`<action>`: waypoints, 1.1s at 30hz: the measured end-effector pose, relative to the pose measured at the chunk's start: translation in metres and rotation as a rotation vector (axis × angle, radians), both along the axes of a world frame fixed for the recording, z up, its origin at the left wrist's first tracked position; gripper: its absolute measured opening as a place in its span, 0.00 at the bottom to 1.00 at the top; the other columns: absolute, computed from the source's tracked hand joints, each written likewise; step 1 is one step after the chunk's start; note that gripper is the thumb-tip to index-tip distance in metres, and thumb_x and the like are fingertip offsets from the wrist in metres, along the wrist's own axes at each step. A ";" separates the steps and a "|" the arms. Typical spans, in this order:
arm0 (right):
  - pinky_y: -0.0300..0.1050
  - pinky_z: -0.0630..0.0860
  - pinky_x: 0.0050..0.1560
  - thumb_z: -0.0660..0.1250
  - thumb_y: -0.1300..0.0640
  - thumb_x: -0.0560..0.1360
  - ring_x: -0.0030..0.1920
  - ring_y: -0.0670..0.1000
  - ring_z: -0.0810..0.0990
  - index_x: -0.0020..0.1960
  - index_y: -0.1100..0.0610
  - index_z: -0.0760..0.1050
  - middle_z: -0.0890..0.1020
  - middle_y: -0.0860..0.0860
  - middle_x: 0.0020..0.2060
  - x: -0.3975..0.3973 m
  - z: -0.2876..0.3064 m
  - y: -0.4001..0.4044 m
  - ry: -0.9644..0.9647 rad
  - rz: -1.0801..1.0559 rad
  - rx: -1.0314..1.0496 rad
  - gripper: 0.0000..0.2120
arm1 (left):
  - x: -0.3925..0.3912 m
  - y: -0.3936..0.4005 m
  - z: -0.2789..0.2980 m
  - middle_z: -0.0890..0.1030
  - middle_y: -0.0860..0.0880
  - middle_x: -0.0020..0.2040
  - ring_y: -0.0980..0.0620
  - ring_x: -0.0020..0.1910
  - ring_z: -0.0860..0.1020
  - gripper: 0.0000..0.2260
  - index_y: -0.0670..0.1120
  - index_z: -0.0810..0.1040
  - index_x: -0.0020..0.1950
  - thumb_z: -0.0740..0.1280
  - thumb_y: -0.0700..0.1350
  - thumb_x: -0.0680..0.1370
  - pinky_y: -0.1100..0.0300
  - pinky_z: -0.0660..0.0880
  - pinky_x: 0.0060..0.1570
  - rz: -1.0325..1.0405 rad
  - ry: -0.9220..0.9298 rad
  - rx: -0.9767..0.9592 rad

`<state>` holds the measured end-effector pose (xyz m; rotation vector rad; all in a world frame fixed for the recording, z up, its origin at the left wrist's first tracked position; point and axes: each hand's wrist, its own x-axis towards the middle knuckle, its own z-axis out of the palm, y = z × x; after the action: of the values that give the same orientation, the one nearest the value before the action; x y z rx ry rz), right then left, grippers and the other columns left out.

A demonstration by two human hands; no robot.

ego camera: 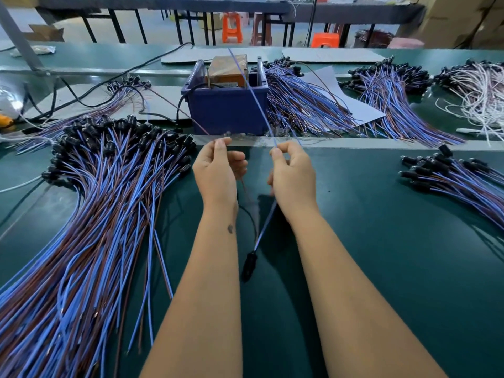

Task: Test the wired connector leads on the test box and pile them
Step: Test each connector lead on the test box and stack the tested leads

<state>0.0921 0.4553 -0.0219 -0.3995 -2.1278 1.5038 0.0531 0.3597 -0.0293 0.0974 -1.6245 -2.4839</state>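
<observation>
Orange plastic stools [232,27] and cardboard boxes [447,17] beyond the green bench [381,241], far side.

Matt green bench top [381,214], glossy plastic bin [226,110]

Left hand [216,170] and right hand [293,173] raised together, fingertips pinched

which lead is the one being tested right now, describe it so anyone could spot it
Start at the blue box in the middle of the green bench. Just in front, both hands pinch one lead: left hand, right hand. It alone hangs loose between the wrists, its black connector dangling, not lying in a pile.
</observation>
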 end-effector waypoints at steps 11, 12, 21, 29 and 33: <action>0.46 0.64 0.32 0.59 0.55 0.81 0.34 0.51 0.71 0.46 0.53 0.73 0.73 0.47 0.30 0.008 -0.001 0.027 -0.015 -0.131 0.258 0.07 | -0.005 -0.029 0.001 0.72 0.56 0.25 0.59 0.22 0.64 0.15 0.50 0.81 0.48 0.57 0.37 0.79 0.64 0.62 0.24 -0.077 -0.078 -0.318; 0.46 0.65 0.33 0.59 0.55 0.81 0.34 0.51 0.71 0.46 0.53 0.72 0.73 0.47 0.30 0.006 0.001 0.021 0.018 -0.127 0.205 0.07 | -0.003 -0.027 0.002 0.74 0.55 0.26 0.58 0.23 0.66 0.15 0.52 0.81 0.50 0.57 0.37 0.80 0.64 0.66 0.24 -0.084 -0.061 -0.268; 0.60 0.76 0.46 0.59 0.56 0.81 0.38 0.57 0.76 0.44 0.50 0.70 0.77 0.52 0.33 -0.013 0.002 -0.024 0.062 -0.010 -0.045 0.08 | 0.004 -0.005 -0.002 0.76 0.49 0.32 0.57 0.27 0.73 0.12 0.49 0.76 0.63 0.57 0.40 0.84 0.63 0.75 0.31 -0.183 0.027 -0.401; 0.60 0.76 0.45 0.55 0.54 0.82 0.39 0.59 0.77 0.47 0.54 0.68 0.74 0.49 0.32 -0.006 -0.005 -0.019 -0.017 0.030 0.086 0.07 | 0.002 -0.008 0.000 0.77 0.52 0.30 0.56 0.27 0.72 0.10 0.47 0.77 0.49 0.56 0.40 0.82 0.62 0.72 0.30 -0.097 -0.029 -0.354; 0.58 0.75 0.44 0.54 0.54 0.82 0.39 0.58 0.78 0.47 0.53 0.68 0.78 0.53 0.33 -0.005 -0.005 -0.020 -0.021 0.014 0.093 0.07 | 0.005 -0.012 0.000 0.76 0.55 0.27 0.58 0.27 0.71 0.10 0.50 0.79 0.52 0.58 0.42 0.82 0.64 0.71 0.30 -0.036 0.013 -0.386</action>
<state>0.0875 0.4348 -0.0268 -0.3692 -2.2113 1.4069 0.0581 0.3481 -0.0294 0.0017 -2.0787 -2.1403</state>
